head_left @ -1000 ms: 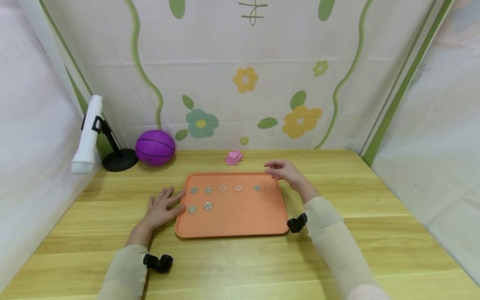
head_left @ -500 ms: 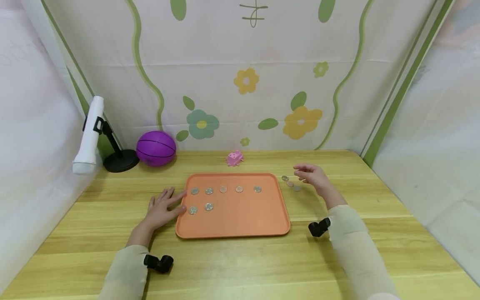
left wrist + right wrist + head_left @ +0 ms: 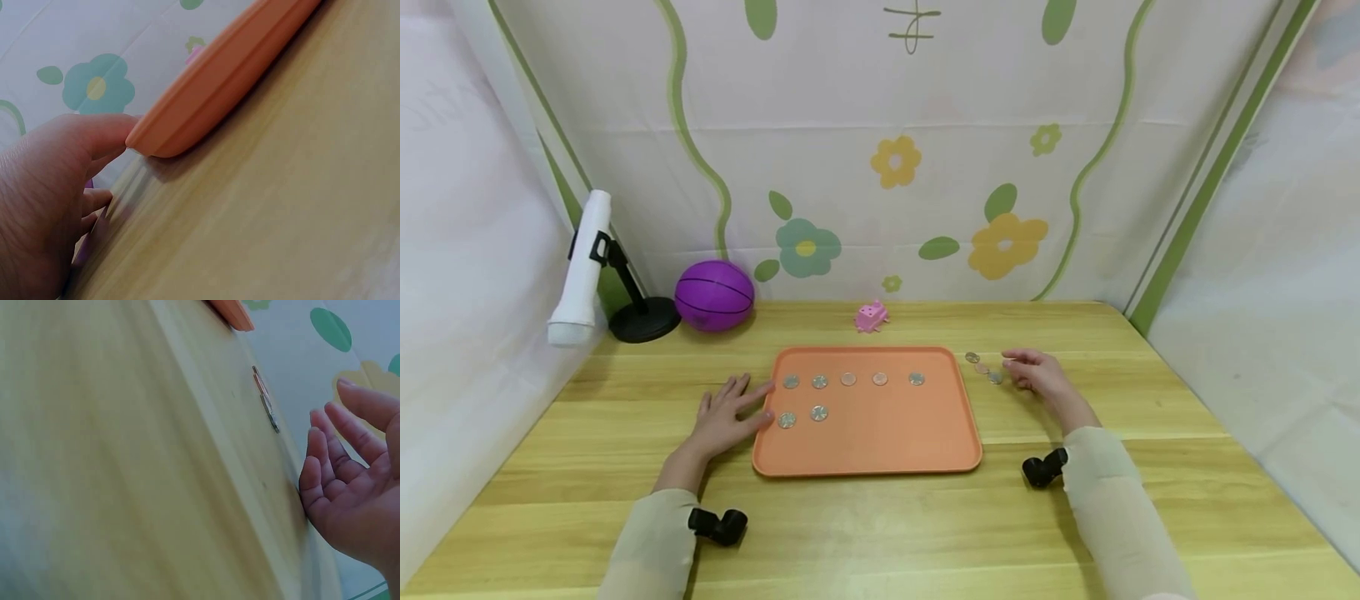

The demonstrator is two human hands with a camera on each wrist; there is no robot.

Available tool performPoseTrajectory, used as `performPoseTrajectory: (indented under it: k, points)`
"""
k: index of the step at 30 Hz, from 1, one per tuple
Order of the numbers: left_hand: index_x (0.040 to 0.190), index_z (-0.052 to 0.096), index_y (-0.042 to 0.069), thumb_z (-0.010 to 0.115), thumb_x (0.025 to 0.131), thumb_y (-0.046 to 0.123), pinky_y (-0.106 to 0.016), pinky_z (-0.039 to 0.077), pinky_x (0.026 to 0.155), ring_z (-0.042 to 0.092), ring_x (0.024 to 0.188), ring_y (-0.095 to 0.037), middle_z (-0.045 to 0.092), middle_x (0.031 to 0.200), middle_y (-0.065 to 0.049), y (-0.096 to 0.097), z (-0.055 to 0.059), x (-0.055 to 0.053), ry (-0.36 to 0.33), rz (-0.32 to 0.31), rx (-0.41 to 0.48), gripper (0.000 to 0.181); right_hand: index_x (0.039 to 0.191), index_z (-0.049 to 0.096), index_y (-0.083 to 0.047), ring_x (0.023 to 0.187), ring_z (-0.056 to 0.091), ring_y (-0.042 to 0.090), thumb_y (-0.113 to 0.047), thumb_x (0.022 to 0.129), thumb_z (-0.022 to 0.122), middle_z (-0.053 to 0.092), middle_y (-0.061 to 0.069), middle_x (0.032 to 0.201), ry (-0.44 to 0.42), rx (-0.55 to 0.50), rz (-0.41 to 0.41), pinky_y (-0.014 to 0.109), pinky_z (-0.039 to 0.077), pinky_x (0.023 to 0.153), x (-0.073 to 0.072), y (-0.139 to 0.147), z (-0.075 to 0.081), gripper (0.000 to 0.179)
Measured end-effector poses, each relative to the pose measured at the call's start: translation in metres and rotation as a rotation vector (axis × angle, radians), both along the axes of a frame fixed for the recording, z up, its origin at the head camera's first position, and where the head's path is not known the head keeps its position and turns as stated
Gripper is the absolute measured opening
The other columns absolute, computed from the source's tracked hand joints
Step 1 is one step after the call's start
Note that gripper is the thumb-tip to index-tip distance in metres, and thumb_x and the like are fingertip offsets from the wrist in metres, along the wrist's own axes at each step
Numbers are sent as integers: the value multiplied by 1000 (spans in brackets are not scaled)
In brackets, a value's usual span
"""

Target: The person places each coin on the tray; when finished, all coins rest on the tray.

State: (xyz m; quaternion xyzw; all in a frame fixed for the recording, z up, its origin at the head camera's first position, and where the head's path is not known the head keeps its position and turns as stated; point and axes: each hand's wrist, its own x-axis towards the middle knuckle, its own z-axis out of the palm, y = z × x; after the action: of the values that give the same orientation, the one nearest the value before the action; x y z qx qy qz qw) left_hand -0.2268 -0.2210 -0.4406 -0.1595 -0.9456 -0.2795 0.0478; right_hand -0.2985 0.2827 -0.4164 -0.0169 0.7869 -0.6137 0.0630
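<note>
An orange tray (image 3: 880, 446) lies flat on the wooden table, with several coins in two rows on it. The upper row holds a copper coin (image 3: 847, 379) among silver ones; a silver coin (image 3: 818, 412) lies in the lower row. My left hand (image 3: 724, 423) rests by the tray's left edge, thumb and forefinger touching its rim. To the right of the tray, three coins lie in a slanting line on the table, the nearest a silver coin (image 3: 995, 377). Right beside it is my right hand (image 3: 1039, 381), fingers loosely bent. In the right wrist view nothing is between those fingers (image 3: 350, 434).
Behind the tray sits a small pink toy (image 3: 871, 317). At the back left are a purple ball (image 3: 714, 296) and a white cylinder (image 3: 582, 271) on a black stand (image 3: 643, 318). A flowered cloth (image 3: 850, 100) hangs behind the table.
My right hand has moved right, off the tray's upper right corner, then slightly lower beside the three loose coins, which are now uncovered. My left hand stays at the tray's edge.
</note>
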Motion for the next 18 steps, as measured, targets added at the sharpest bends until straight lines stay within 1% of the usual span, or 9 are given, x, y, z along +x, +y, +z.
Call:
performPoseTrajectory:
  k: [3, 6, 9, 12, 16, 18]
  points:
    - [129, 44, 16, 53, 82, 42, -60, -3, 91, 9, 124, -41, 20, 136, -24, 0, 1, 0, 1, -3, 5, 55, 121, 43, 7, 73, 52, 13, -18, 82, 60, 52, 6, 92, -5, 39, -40, 25, 45, 64, 0, -2, -5, 49]
    - [129, 43, 16, 53, 82, 43, -60, -3, 91, 9, 124, -41, 20, 136, -25, 0, 1, 0, 2, -6, 8, 55, 118, 47, 8, 77, 52, 11, -15, 83, 59, 53, 9, 100, 28, 92, -62, 24, 44, 66, 1, -4, -11, 44]
    - [130, 43, 16, 52, 82, 43, -60, -3, 91, 8, 124, -41, 19, 137, -24, 0, 0, -1, -4, -6, 2, 56, 115, 49, 9, 80, 51, 10, -13, 83, 58, 53, 15, 103, 60, 124, -70, 22, 44, 66, 1, -5, -16, 40]
    - [130, 42, 17, 52, 82, 44, -60, -3, 91, 8, 124, -40, 19, 137, -24, 0, 1, -1, -7, -5, 1, 56, 113, 51, 8, 83, 50, 14, -12, 83, 59, 53, 17, 103, 76, 153, -78, 22, 43, 67, 1, -7, -19, 37]
    - [129, 43, 15, 53, 82, 42, -60, -3, 91, 8, 124, -41, 20, 136, -25, 0, 2, 0, 1, -5, 8, 56, 110, 55, 6, 90, 49, 23, -13, 81, 61, 53, 19, 104, 101, 225, -64, 26, 42, 70, 0, -9, -20, 35]
    - [129, 43, 15, 53, 82, 42, -60, -3, 91, 8, 124, -41, 19, 136, -25, 0, 2, 0, 0, -5, 11, 55, 108, 57, 5, 90, 50, 25, -14, 80, 62, 55, 19, 103, 115, 257, -62, 29, 42, 72, 1, -10, -21, 35]
